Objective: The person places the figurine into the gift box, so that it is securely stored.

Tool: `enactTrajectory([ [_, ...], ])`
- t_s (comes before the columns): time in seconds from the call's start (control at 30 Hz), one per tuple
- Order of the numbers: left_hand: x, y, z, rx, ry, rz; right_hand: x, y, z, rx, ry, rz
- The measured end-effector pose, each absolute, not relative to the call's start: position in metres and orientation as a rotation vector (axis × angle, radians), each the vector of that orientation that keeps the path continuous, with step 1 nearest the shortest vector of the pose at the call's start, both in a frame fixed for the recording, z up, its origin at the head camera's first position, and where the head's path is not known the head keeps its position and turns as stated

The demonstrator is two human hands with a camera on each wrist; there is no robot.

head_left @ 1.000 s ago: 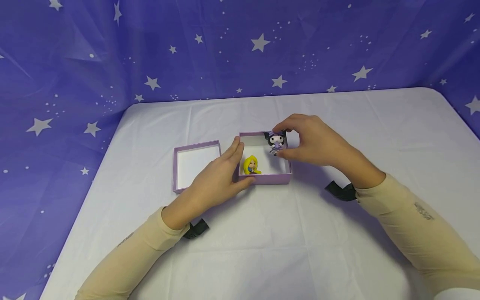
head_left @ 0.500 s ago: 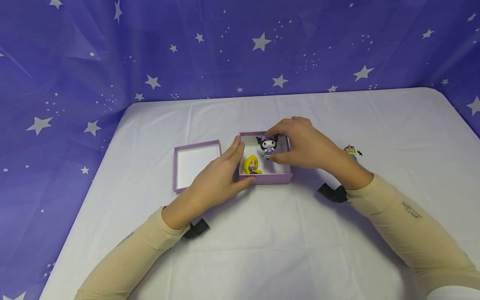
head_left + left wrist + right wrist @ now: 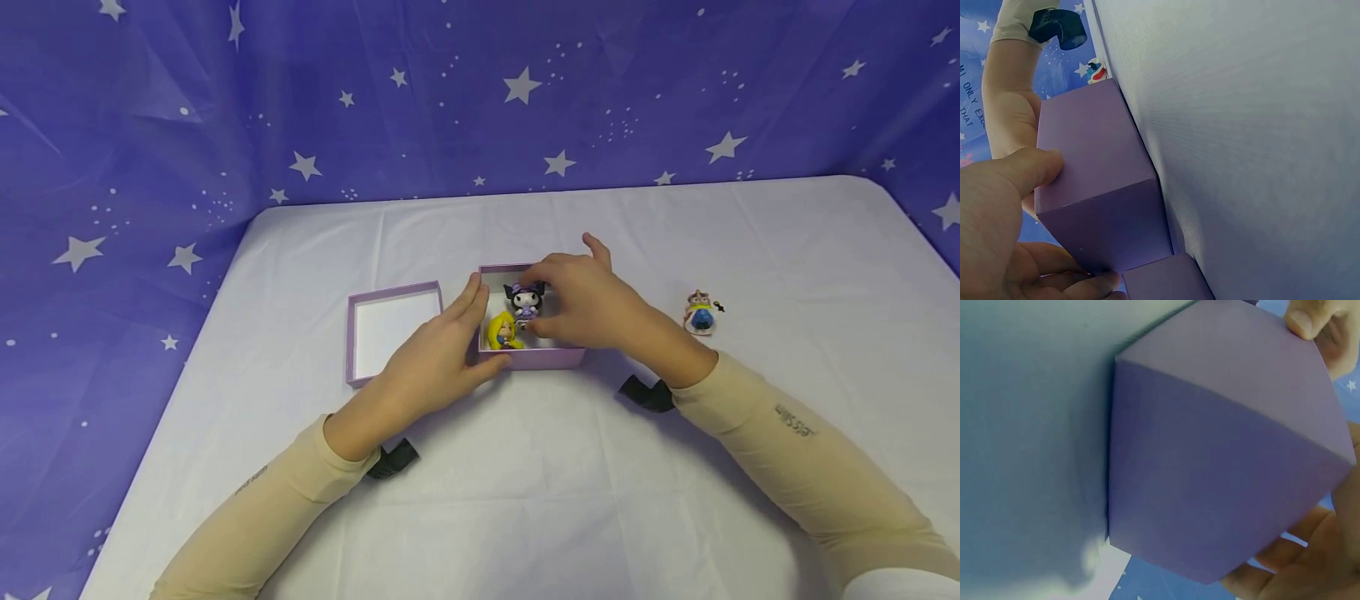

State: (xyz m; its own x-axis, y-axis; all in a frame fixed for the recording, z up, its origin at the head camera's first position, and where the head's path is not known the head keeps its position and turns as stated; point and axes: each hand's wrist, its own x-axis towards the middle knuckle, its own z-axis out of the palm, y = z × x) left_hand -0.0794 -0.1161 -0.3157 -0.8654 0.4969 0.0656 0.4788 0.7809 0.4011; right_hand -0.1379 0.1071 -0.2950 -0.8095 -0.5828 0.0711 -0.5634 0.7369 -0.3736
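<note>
My right hand (image 3: 588, 300) reaches into an open purple box (image 3: 543, 359) and pinches a small figurine with black pointed ears and a purple dress (image 3: 527, 302) between thumb and fingers. Beside it, in the box's front left corner, stands a yellow-haired figurine (image 3: 501, 332). My left hand (image 3: 431, 362) steadies the box at its left end, thumb on the front wall and fingers along the left side. The left wrist view has the left thumb (image 3: 1044, 167) on the purple wall. In the right wrist view the box wall (image 3: 1210, 469) hides the figurines.
Left of the box lies a shallow purple lid (image 3: 350, 337), inner side up, partly behind my left hand. A figurine in blue and yellow (image 3: 701, 316) is on the white tablecloth (image 3: 525, 483) at the right. A purple star-patterned curtain (image 3: 450, 50) hangs behind the table.
My right hand has moved left and down inside the box, bringing the black-eared figurine near the yellow-haired one. The blue-and-yellow figurine has come out from behind the right arm. My left hand stays put.
</note>
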Motion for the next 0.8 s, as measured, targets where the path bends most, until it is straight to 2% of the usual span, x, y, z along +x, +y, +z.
enactTrajectory([
  [0.8,-0.08,-0.116,-0.316,0.81,2.932,0.637,-0.138,0.094,-0.302,-0.893,2.909,-0.349],
])
